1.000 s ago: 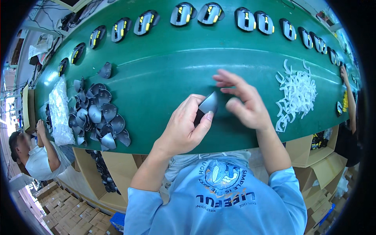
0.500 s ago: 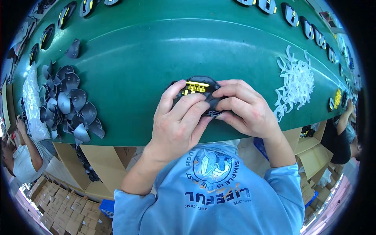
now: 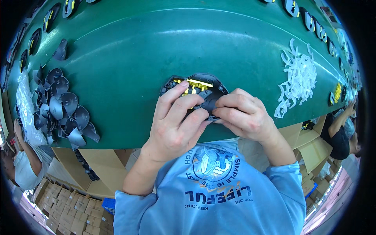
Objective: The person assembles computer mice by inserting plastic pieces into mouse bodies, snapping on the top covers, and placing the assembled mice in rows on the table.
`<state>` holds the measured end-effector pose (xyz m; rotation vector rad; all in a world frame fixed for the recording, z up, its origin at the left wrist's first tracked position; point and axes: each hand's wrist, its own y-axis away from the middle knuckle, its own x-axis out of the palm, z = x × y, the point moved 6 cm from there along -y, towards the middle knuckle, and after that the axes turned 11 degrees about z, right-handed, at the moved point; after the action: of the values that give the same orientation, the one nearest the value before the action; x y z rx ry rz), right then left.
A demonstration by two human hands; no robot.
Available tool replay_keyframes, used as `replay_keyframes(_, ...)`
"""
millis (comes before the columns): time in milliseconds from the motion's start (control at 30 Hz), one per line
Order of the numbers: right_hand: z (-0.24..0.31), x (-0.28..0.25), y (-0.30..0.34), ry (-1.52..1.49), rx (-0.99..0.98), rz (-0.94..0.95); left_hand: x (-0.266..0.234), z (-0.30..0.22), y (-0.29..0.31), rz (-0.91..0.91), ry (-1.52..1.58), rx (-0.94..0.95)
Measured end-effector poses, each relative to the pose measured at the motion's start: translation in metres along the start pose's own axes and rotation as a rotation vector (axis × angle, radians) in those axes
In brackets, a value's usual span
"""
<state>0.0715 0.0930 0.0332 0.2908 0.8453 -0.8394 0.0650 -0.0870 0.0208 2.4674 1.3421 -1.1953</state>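
Over the green table (image 3: 156, 51), both your hands are on the black shell (image 3: 214, 91): your left hand (image 3: 172, 121) bends its fingers across it, your right hand (image 3: 247, 116) pinches its near right edge; whether also some small piece, the fingers hide. Yellow parts (image 3: 200, 84) already sit inside, but the shell looks still open. Around, loose grey covers (image 3: 69, 102) and white strips (image 3: 299, 76) remain; beyond, similar units (image 3: 308, 20) stand lined up.

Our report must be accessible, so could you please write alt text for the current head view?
A person's left hand and right hand hold a black shell with yellow parts inside, at a green table. To the left lies a pile of dark curved pieces; to the right, a heap of whitish curved strips.
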Motion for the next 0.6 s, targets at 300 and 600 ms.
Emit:
replay_keyframes(300, -0.015, -0.011, 0.001, -0.088, -0.111, -0.055, -0.005, 0.001, 0.006, -0.040, -0.010, 0.034)
replay_keyframes(600, -0.014, -0.014, -0.042, -0.480, 0.054, -0.357, 0.016, 0.013, 0.012, -0.104, 1.491, -0.467)
